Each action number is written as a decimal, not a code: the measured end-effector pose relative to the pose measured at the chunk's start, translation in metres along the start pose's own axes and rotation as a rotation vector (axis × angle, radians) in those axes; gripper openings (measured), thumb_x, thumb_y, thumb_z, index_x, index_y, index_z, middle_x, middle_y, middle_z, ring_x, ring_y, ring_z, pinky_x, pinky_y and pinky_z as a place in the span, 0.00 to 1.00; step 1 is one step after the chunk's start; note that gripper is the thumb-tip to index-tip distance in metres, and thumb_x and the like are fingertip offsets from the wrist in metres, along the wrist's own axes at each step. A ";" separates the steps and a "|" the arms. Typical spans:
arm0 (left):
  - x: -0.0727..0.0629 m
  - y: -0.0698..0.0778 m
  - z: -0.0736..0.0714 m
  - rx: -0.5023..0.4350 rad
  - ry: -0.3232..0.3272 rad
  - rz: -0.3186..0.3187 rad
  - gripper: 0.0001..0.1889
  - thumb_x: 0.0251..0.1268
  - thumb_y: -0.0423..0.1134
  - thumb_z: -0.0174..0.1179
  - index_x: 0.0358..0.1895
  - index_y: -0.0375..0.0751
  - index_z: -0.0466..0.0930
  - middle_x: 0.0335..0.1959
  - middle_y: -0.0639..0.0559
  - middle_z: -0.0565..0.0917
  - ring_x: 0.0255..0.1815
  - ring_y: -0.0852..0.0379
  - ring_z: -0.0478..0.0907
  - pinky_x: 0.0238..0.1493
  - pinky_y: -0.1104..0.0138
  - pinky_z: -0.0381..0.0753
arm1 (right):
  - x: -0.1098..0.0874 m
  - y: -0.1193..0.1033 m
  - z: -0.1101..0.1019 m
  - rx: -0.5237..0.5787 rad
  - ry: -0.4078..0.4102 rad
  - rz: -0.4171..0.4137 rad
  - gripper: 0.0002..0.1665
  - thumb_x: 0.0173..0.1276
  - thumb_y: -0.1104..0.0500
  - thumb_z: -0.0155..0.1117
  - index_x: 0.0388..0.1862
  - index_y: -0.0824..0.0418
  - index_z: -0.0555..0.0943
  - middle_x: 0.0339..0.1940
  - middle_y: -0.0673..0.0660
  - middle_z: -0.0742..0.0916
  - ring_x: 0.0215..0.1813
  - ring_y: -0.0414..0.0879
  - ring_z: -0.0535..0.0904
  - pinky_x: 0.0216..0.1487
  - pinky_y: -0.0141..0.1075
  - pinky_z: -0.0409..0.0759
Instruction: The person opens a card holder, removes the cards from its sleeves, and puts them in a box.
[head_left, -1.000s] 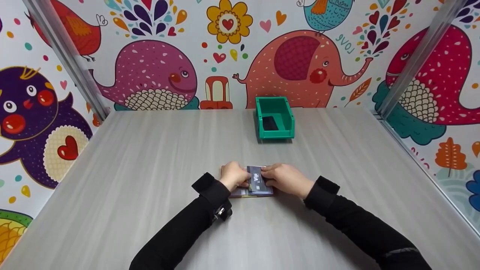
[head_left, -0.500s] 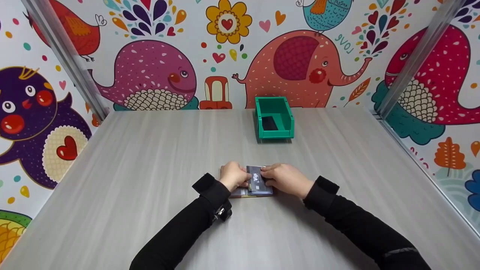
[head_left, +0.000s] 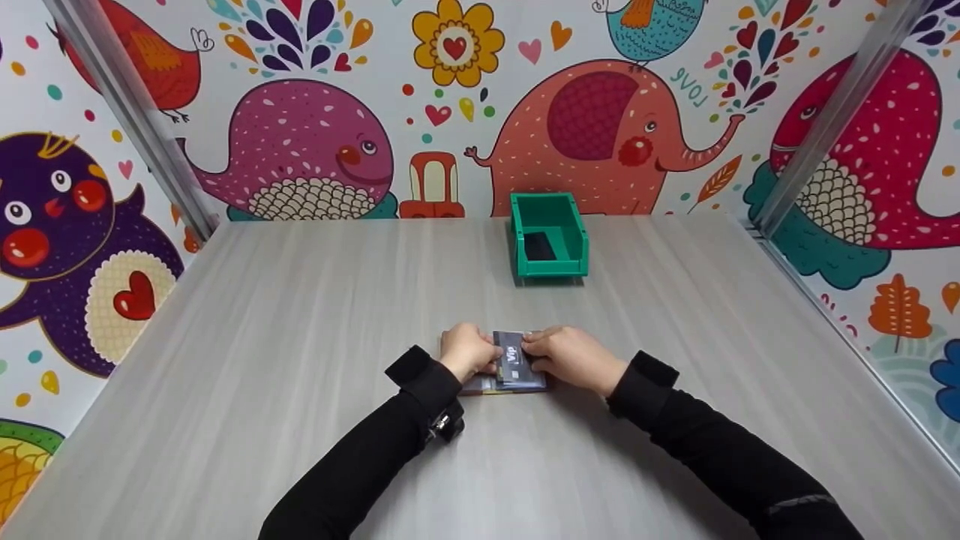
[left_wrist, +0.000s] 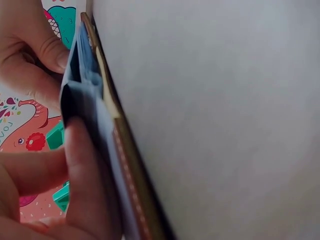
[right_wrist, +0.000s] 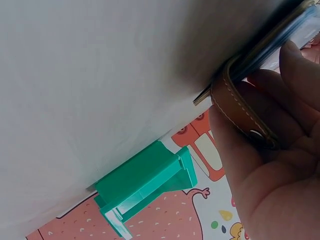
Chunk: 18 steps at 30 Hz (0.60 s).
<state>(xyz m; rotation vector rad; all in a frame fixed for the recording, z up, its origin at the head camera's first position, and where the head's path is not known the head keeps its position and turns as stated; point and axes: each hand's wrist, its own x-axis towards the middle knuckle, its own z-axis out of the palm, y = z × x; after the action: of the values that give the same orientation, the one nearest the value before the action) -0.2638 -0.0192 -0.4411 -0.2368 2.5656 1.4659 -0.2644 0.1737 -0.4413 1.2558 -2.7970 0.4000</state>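
Note:
An open card holder point(head_left: 484, 391) lies on the table with its clear sleeves fanned up, and a dark card marked "Vip" point(head_left: 511, 358) shows among them. My left hand point(head_left: 466, 352) pinches the sleeve at the card's left edge. From the right, my right hand point(head_left: 574, 360) grips the holder, its thumb on the sleeves. The left wrist view shows the brown stitched edge point(left_wrist: 131, 185) of the holder and the open mouth of a bluish sleeve point(left_wrist: 85, 100). In the right wrist view a brown strap point(right_wrist: 240, 111) with a snap curves against my right fingers.
Beyond the hands, a green bin point(head_left: 551, 268) stands near the back wall with a flat black item point(head_left: 538, 246) inside. Walls with cartoon animals and metal posts point(head_left: 135, 120) bound the pale table point(head_left: 337, 300) at the back and sides.

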 end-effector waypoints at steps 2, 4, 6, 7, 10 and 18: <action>0.000 0.000 0.000 0.021 0.013 0.007 0.07 0.51 0.28 0.72 0.29 0.35 0.82 0.25 0.48 0.81 0.11 0.67 0.71 0.15 0.76 0.75 | 0.000 0.000 0.000 -0.006 0.001 -0.005 0.18 0.61 0.66 0.71 0.51 0.69 0.85 0.50 0.63 0.87 0.54 0.54 0.83 0.53 0.46 0.80; -0.001 0.001 0.001 0.027 0.020 0.011 0.06 0.51 0.28 0.72 0.28 0.35 0.83 0.24 0.48 0.81 0.11 0.67 0.71 0.15 0.76 0.75 | 0.000 0.000 0.000 -0.012 0.002 -0.010 0.18 0.61 0.66 0.71 0.51 0.68 0.85 0.50 0.63 0.87 0.53 0.54 0.83 0.53 0.46 0.80; -0.001 0.001 0.001 0.009 0.017 0.010 0.06 0.51 0.27 0.72 0.29 0.34 0.82 0.24 0.48 0.80 0.11 0.67 0.71 0.16 0.76 0.75 | 0.000 0.001 0.000 -0.014 0.000 -0.013 0.17 0.62 0.66 0.71 0.50 0.68 0.85 0.50 0.63 0.87 0.53 0.54 0.84 0.53 0.46 0.80; -0.001 0.001 0.001 -0.002 0.016 0.009 0.06 0.51 0.27 0.71 0.29 0.34 0.82 0.24 0.47 0.80 0.11 0.67 0.71 0.16 0.75 0.76 | 0.000 0.001 0.000 -0.012 0.000 -0.013 0.17 0.62 0.66 0.71 0.50 0.68 0.86 0.50 0.63 0.87 0.53 0.53 0.84 0.53 0.46 0.80; -0.001 0.001 0.001 -0.042 0.010 0.007 0.07 0.51 0.25 0.71 0.30 0.32 0.81 0.24 0.46 0.80 0.11 0.66 0.71 0.16 0.75 0.76 | 0.001 0.001 -0.001 -0.007 -0.002 -0.011 0.17 0.62 0.66 0.71 0.50 0.68 0.86 0.49 0.63 0.87 0.53 0.53 0.84 0.53 0.45 0.80; -0.002 0.000 -0.001 -0.122 -0.021 -0.024 0.08 0.52 0.22 0.69 0.33 0.29 0.79 0.27 0.43 0.80 0.13 0.64 0.73 0.16 0.74 0.77 | 0.001 0.002 0.000 0.005 0.005 -0.019 0.17 0.61 0.67 0.72 0.50 0.68 0.86 0.49 0.63 0.87 0.53 0.54 0.84 0.53 0.45 0.80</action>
<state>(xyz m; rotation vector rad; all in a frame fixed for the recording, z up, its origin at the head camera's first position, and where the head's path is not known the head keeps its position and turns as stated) -0.2620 -0.0206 -0.4404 -0.2659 2.4512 1.6095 -0.2662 0.1745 -0.4420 1.2791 -2.7799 0.4094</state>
